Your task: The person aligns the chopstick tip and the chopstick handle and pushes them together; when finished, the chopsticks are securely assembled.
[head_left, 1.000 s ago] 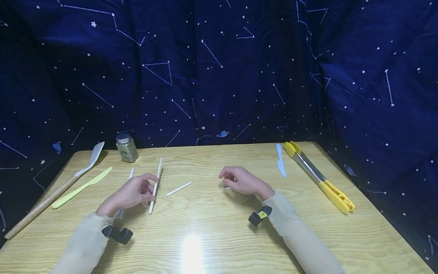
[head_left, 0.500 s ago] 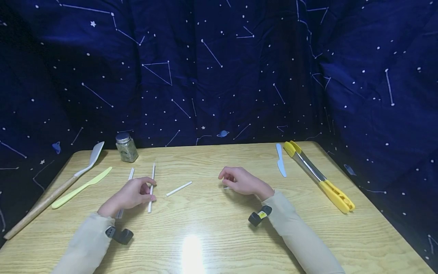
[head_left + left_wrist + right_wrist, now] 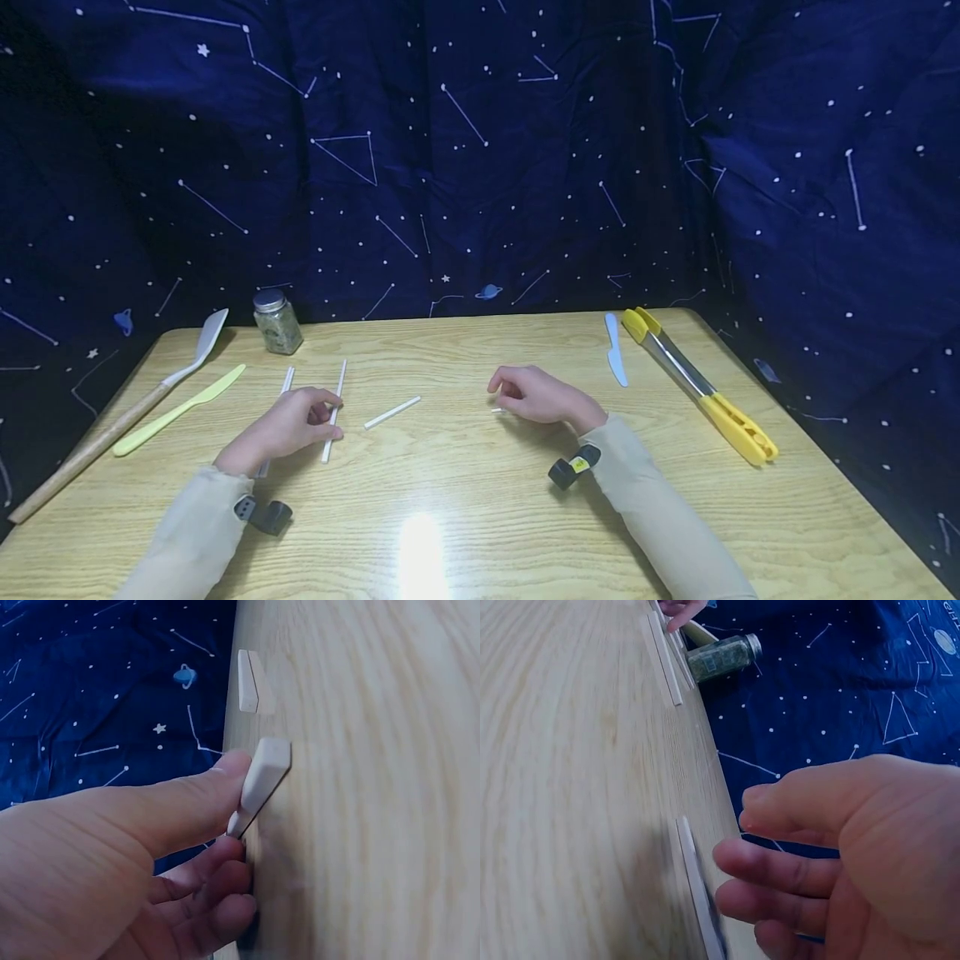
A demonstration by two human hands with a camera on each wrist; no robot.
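My left hand (image 3: pixel 288 423) pinches a thin white square-sided stick (image 3: pixel 342 382) between thumb and fingers, low over the wooden table. In the left wrist view the stick's blunt end (image 3: pixel 271 754) points toward the camera. A shorter white stick (image 3: pixel 392 412) lies to its right. Partly hidden under the left hand is a pair of white sticks (image 3: pixel 288 380). My right hand (image 3: pixel 536 396), fingers loosely bent, hovers over another white stick (image 3: pixel 697 892) on the table. The right wrist view shows thumb and fingers apart, holding nothing.
On the left lie a wooden-handled spatula (image 3: pixel 142 407) and a pale yellow knife (image 3: pixel 180 410). A lidded glass jar (image 3: pixel 279 325) of dried herbs stands behind them. A blue knife (image 3: pixel 614 350) and yellow-tipped tongs (image 3: pixel 697 385) lie right. A dark starry cloth (image 3: pixel 480 225) hangs behind the table (image 3: pixel 480 517).
The left hand's stick has shifted slightly left and a little nearer. My right hand has moved a little to the right, uncovering the tip of the stick beneath it.
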